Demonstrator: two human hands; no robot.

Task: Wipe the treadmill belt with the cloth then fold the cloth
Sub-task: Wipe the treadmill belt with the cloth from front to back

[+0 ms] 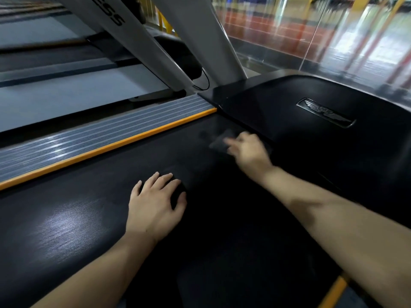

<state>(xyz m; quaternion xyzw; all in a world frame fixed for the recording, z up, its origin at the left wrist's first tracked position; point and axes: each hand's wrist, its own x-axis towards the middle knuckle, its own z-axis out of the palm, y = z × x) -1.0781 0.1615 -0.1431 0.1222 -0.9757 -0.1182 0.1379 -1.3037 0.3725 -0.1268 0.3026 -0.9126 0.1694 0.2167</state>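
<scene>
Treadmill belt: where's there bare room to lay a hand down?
Bare belt lies between the orange strip and the left hand. It is crowded near the black motor cover, where the right hand holds the dark cloth.

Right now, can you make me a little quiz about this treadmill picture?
1. True or false: the left hand lies flat on the belt.
2. Which hand holds the cloth? A) left B) right C) both
3. What colour is the strip beside the belt?

Key: 1 true. 2 B, the right hand, blurred, near the motor cover. 3 orange.
</scene>
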